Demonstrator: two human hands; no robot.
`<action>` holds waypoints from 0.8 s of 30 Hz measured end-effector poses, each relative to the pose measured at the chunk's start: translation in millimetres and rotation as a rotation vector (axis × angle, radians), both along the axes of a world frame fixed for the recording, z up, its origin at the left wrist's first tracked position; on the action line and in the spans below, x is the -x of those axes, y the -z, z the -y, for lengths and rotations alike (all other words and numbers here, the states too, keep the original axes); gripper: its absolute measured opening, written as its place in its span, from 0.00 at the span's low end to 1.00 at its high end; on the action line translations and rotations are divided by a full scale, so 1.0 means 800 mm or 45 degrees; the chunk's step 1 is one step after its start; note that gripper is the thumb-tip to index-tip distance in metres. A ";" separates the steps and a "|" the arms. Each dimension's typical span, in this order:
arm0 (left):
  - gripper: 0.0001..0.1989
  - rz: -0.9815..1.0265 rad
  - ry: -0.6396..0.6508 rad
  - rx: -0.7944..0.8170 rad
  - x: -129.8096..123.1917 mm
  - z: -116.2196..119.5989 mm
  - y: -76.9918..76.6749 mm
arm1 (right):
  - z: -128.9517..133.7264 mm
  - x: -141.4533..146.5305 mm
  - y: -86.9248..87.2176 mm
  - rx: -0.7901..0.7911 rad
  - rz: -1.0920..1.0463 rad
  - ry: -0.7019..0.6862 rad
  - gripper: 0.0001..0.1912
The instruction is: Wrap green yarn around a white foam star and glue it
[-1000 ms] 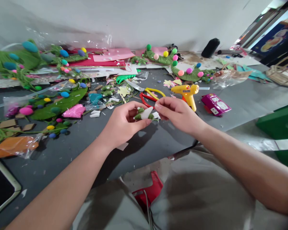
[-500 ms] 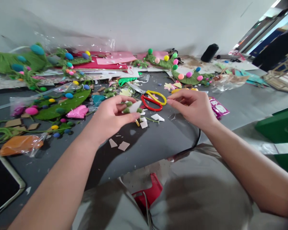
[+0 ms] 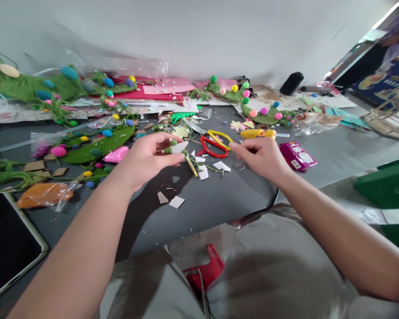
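Observation:
My left hand (image 3: 149,157) is closed on a small white cut-out piece (image 3: 180,147) with fuzzy green trim, held between thumb and fingers. Below its tip a thin gold-coloured stick (image 3: 192,167) lies among white scraps (image 3: 222,166). My right hand (image 3: 261,155) is pinched beside the scissors (image 3: 202,130), which have one red and one yellow handle. Whatever lies between its fingertips is too small to make out. Behind that hand is a yellow cylindrical object (image 3: 252,134), and a purple packet (image 3: 297,157) lies to its right.
Green leaf-like shapes with coloured balls (image 3: 99,144) spread over the left side, near an orange packet (image 3: 41,195) and a dark-screened tablet (image 3: 9,243). Pink and red sheets (image 3: 168,86) lie along the wall. A green bin (image 3: 385,181) stands at right.
The view has shifted, so most table items sit slightly further right. The left hand still holds the white piece, and more of the gold stick shows. The right hand remains pinched near the scissors.

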State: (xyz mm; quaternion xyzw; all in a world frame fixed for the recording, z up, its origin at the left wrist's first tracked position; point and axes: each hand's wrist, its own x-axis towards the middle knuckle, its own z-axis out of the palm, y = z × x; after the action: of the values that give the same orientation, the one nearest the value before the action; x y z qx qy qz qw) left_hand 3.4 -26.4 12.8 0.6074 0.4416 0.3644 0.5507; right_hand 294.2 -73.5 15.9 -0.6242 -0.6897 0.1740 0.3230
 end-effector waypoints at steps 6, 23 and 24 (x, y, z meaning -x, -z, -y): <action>0.23 -0.121 0.206 -0.028 0.006 -0.003 0.006 | -0.009 0.006 -0.001 0.008 0.034 0.026 0.24; 0.18 0.088 -0.206 0.002 0.045 -0.024 -0.009 | -0.031 0.045 -0.008 -0.093 0.074 -0.321 0.24; 0.18 0.159 -0.287 0.005 0.045 -0.025 -0.008 | -0.038 0.048 -0.009 -0.107 0.097 -0.332 0.22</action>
State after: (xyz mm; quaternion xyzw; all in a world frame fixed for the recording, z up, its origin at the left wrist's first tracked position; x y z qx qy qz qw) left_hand -32.9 -6.1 19.2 0.5289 0.4726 0.4602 0.5340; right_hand 255.4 -43.1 23.3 -0.5214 -0.7835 0.1616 0.2971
